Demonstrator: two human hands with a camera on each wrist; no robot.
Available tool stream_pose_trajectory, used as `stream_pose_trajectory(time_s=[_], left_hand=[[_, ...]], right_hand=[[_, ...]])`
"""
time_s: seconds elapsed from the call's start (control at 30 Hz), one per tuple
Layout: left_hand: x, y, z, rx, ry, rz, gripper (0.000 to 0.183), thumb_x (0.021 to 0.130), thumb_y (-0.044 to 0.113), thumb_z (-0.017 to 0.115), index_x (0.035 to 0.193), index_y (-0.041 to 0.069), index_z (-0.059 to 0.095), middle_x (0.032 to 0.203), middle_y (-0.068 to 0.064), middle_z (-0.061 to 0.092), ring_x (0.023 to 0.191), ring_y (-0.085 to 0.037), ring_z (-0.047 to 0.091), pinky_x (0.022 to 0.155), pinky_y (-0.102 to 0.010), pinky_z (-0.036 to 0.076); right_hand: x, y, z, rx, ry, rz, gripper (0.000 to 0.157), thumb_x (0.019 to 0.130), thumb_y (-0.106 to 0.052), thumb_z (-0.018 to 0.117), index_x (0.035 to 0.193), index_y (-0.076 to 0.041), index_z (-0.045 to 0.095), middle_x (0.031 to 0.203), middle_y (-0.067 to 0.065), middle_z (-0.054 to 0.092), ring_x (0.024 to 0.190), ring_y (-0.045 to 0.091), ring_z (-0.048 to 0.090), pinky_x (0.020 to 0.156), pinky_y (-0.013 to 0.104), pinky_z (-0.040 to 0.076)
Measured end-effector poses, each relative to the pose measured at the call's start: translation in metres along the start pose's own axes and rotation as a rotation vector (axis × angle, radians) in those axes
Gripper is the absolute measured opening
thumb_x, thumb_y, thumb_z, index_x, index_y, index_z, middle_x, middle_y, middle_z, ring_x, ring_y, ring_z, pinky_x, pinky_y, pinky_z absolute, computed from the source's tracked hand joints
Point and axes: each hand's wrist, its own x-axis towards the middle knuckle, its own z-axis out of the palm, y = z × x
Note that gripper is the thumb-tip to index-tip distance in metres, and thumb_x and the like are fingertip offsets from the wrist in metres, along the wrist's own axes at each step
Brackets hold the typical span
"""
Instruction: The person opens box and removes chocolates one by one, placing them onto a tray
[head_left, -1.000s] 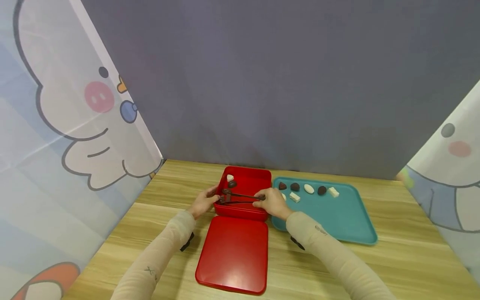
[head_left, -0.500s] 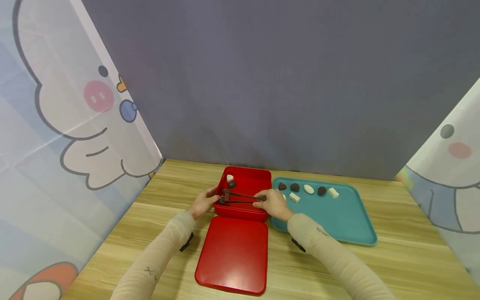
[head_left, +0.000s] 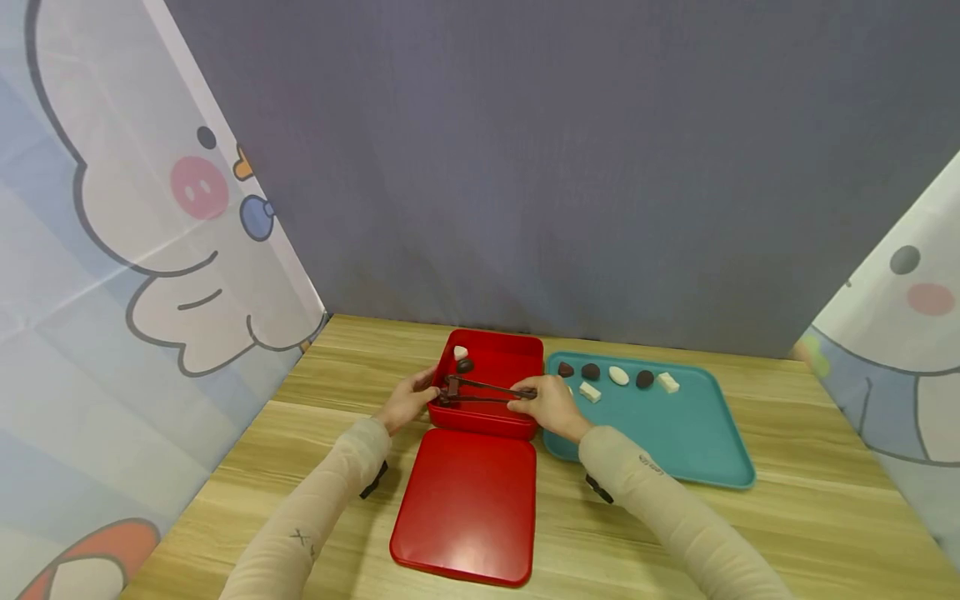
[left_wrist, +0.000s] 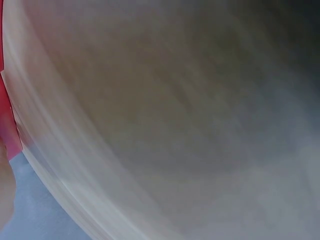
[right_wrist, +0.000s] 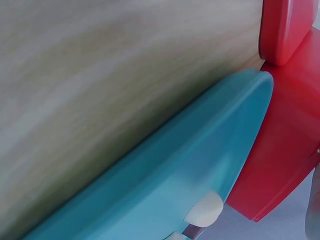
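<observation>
In the head view my right hand point(head_left: 553, 406) grips a pair of dark tongs point(head_left: 483, 399) reaching left across the red box point(head_left: 483, 424). A small dark rectangular piece of chocolate point(head_left: 453, 387) lies between the tongs' tips, close to the box's left wall. My left hand point(head_left: 406, 403) holds that wall, its thumb over the rim and its other fingers outside. Farther back in the box are a white piece point(head_left: 461, 353) and a dark oval piece point(head_left: 465, 366). In the right wrist view, only part of the hand shows at the right edge.
Right of the box, a teal tray point(head_left: 675, 437) carries several dark and white pieces, including a white oval point(head_left: 618, 376) and a white block point(head_left: 667, 382). A red lid point(head_left: 465, 504) lies flat in front of the box. Behind the table hangs a grey curtain point(head_left: 510, 167).
My right hand has shifted very slightly right with the tongs. The dark chocolate between their tips has moved slightly away from me. My left hand stays at the box wall.
</observation>
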Motion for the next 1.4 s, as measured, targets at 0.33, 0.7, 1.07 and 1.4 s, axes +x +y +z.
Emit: stream_pose_trajectory(time_s=[0.33, 0.7, 1.07, 1.4], left_hand=[[0.001, -0.001, -0.001, 0.002, -0.014, -0.008, 0.052, 0.095, 0.009, 0.046, 0.144, 0.008, 0.030, 0.146, -0.016, 0.034, 0.134, -0.031, 0.032, 0.107, -0.045, 0.031], [0.001, -0.001, 0.000, 0.011, -0.019, -0.006, 0.052, 0.095, 0.009, 0.046, 0.144, 0.006, 0.029, 0.145, -0.019, 0.034, 0.133, -0.033, 0.032, 0.107, -0.046, 0.032], [0.003, -0.001, -0.004, -0.014, -0.030, 0.000, 0.053, 0.095, 0.008, 0.045, 0.144, 0.006, 0.028, 0.145, -0.019, 0.033, 0.132, -0.033, 0.034, 0.106, -0.046, 0.033], [0.000, 0.001, -0.003, -0.027, -0.035, -0.036, 0.053, 0.094, 0.009, 0.047, 0.145, 0.008, 0.029, 0.145, -0.017, 0.034, 0.132, -0.032, 0.034, 0.107, -0.046, 0.031]], right_hand=[[-0.005, 0.000, -0.008, 0.031, 0.020, 0.031, 0.025, 0.075, -0.020, 0.076, 0.097, -0.009, 0.073, 0.088, 0.002, 0.070, 0.069, 0.011, 0.059, 0.059, 0.025, 0.048], [-0.013, 0.003, -0.017, 0.063, 0.001, 0.072, 0.028, 0.075, -0.020, 0.075, 0.100, -0.008, 0.072, 0.092, 0.003, 0.069, 0.070, 0.011, 0.060, 0.058, 0.025, 0.049], [-0.024, 0.007, -0.027, 0.100, 0.033, 0.074, 0.027, 0.076, -0.020, 0.075, 0.100, -0.008, 0.072, 0.093, 0.004, 0.070, 0.078, 0.012, 0.064, 0.063, 0.025, 0.052], [-0.040, 0.016, -0.039, 0.105, 0.066, 0.068, 0.030, 0.076, -0.020, 0.075, 0.101, -0.004, 0.071, 0.109, 0.012, 0.066, 0.085, 0.019, 0.066, 0.066, 0.026, 0.054]])
